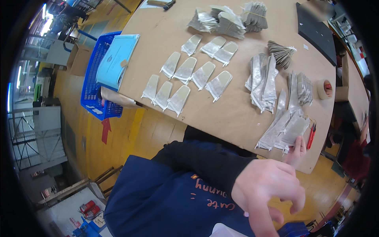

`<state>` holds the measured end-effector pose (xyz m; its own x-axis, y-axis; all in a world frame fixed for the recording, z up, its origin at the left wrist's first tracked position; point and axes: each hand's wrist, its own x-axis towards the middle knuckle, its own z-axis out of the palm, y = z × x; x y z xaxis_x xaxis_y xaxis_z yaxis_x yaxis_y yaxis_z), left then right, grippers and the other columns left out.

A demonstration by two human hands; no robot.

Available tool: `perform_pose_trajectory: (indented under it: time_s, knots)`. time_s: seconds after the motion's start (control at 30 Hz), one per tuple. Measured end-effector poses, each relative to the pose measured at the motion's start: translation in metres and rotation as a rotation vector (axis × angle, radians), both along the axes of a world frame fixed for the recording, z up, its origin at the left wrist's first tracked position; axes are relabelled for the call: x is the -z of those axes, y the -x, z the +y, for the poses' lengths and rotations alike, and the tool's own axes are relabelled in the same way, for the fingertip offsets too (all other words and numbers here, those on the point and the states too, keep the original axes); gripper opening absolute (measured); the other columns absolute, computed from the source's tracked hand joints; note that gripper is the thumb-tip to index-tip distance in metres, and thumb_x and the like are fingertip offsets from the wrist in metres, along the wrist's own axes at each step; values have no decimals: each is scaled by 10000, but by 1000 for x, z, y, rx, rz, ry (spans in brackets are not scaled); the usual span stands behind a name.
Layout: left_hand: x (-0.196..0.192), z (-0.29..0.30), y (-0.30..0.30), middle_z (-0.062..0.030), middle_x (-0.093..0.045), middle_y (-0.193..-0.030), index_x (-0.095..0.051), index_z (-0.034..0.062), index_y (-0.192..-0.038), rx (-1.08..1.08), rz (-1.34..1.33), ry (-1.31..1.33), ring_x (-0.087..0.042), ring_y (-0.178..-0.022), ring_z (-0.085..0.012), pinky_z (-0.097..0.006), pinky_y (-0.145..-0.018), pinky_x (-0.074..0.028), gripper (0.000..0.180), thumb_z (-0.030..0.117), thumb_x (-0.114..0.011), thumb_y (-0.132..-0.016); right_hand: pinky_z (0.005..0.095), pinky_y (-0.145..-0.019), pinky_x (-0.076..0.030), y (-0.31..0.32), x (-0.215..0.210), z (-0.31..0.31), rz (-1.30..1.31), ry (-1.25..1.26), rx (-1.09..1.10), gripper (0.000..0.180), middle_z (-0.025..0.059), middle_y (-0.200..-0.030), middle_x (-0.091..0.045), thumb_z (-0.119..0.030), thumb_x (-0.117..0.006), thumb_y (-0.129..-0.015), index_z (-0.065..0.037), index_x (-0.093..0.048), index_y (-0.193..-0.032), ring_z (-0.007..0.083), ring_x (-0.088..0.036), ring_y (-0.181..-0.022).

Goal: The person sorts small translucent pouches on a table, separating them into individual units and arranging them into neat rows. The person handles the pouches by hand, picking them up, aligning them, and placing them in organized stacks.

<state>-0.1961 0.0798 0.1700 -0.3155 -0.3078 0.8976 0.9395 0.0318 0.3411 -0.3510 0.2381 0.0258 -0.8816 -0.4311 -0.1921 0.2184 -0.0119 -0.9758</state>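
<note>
At the table's near right corner, the fingers of my right hand (298,149) pinch the edge of a silvery-grey tapered piece (297,128). It lies over a fanned pile of similar strips (276,125). Nearer me, my black-sleeved left hand (266,185) hovers in front of the right one, hiding most of it. Its fingers are curved and apart, with nothing visible between them. A red-handled slim tool (312,136) rests just right of the pinched piece. Further left, several tapered pieces with pale yellowish tops (185,70) are spread in rows.
Bundled grey pieces (254,16) stand at the back, with more stacks (262,81) at the right. A tape roll (325,89) sits by the right edge, a black panel (316,33) beyond. A blue basket (90,85) with a light-blue folder (117,59) adjoins the left edge. A hammer (169,5) lies far left.
</note>
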Motion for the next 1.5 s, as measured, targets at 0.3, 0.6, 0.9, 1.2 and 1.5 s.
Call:
perform_pose_trajectory:
  time_s: [0.3, 0.6, 0.9, 1.2, 1.5]
  knots:
    - [-9, -24, -26, -7, -554, -891, -610, 226, -1013, -163, -201, -4, -559, -719, -213, -348, -655, -461, 250, 144, -686, -789, 206, -629, -371, -89, 1, -84, 90, -114, -540, 162, -39, -813, -601, -140, -596, -964, -2, -674, -999, 36, -486, -706]
    - [56, -37, -52, -35, -599, -914, -644, 157, -1152, -589, -474, 302, -591, -739, -209, -336, -709, -486, 370, 85, -618, -789, 229, -658, -453, -136, 42, -119, -105, -393, -655, 259, 25, -890, -616, -154, -603, -967, 12, -590, -1165, 82, -538, -760]
    - [206, -27, -84, -131, -608, -1157, -631, 46, -1121, -767, -726, 579, -516, -1214, -269, -419, -1035, -380, 309, 152, -533, -848, 334, -736, -498, -134, 69, -123, 450, -482, -812, 303, 122, -1003, -616, -251, -549, -958, -35, -569, -1169, 230, -612, -874]
    - [216, -9, -53, -30, -641, -839, -663, 82, -832, -774, -1218, 817, -617, -849, -177, -326, -781, -451, 90, 127, -591, -802, 343, -682, -479, -134, 64, -127, 472, -448, -842, 255, 117, -899, -573, -249, -567, -904, -47, -572, -1059, 286, -571, -792]
    - [217, -18, -81, 6, -701, -1029, -716, 64, -969, -1032, -687, 524, -643, -1077, -148, -279, -823, -432, 239, 166, -598, -787, 344, -673, -479, -132, 60, -122, 505, -452, -829, 245, 115, -888, -577, -246, -567, -901, -46, -577, -1043, 281, -577, -782]
